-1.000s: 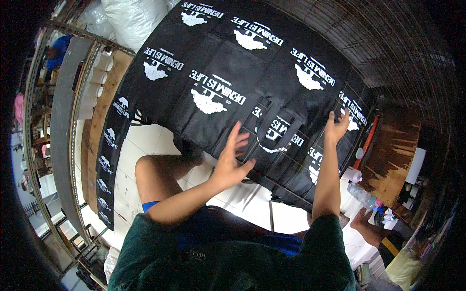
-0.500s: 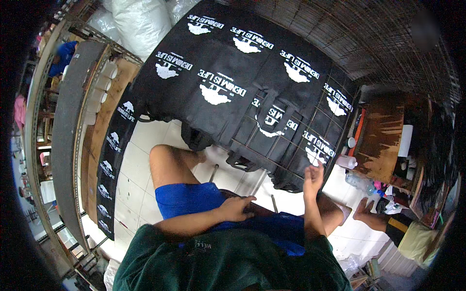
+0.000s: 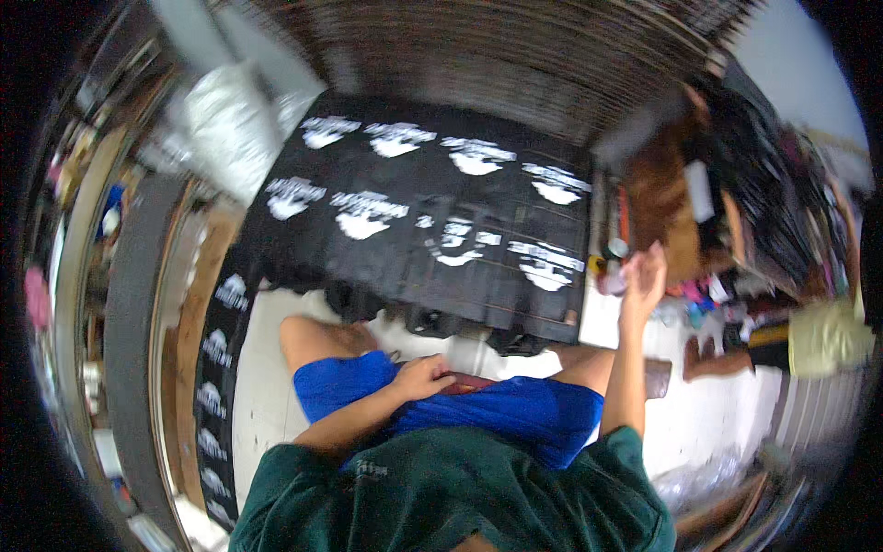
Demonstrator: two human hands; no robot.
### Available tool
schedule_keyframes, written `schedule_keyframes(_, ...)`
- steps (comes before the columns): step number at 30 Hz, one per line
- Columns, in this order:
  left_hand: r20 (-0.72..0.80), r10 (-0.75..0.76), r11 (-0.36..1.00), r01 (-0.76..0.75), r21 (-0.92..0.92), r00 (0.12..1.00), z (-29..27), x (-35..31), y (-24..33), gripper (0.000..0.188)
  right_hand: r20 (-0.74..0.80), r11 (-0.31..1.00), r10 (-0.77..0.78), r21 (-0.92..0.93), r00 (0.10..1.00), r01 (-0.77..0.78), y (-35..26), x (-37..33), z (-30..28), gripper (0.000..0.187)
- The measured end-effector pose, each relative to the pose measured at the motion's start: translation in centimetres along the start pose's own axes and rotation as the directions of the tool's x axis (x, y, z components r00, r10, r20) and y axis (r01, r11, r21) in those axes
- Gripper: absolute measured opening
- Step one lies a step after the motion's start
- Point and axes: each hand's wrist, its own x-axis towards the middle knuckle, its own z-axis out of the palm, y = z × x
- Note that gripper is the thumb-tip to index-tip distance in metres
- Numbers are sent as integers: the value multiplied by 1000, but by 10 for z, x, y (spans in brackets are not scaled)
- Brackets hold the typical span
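Note:
Over my lap rests my left hand (image 3: 423, 378), its fingers loosely stretched and nothing seen in them. My right hand (image 3: 646, 273) is raised beside the right end of the work surface, fingers extended upward and blurred. Just left of it stands a pale pinkish bottle (image 3: 611, 279), with a small gap or overlap I cannot tell apart. Ahead of me a wide black cloth with repeated white prints (image 3: 368, 253) covers the work surface. A printed black piece with a strap loop (image 3: 455, 241) lies on it, and dark straps hang along the near edge.
Large white plastic sacks (image 3: 230, 124) stand at the far left, near a long grey-topped shelf (image 3: 143, 340). Brown boards (image 3: 662, 212) and dark hanging material (image 3: 763, 156) are at the right. Another person's bare leg (image 3: 722, 361) shows at the far right.
My right hand has moved up and rightward, away from the cloth's near right corner toward the bottle. My left hand stays over my lap. The view has tilted up and right, blurring the scene.

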Motion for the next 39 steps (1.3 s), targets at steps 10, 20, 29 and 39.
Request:
schedule_keyframes(10,-183,-139,968,95,-233,973,-3,-16,35,25,-609,842,236,518,757,154,-78,260,-260,84)
schedule_keyframes(20,-175,-344,878,250,-409,922,-5,-41,10,32,-396,624,139,747,908,230,-73,321,-277,79)
schedule_keyframes(29,-172,-23,945,-35,-325,985,22,7,57,34,-396,980,160,172,904,-98,-99,373,-373,57)
schedule_keyframes(39,593,358,463,414,-784,722,58,75,207,75,45,912,54,-410,998,-31,-240,172,-151,63)
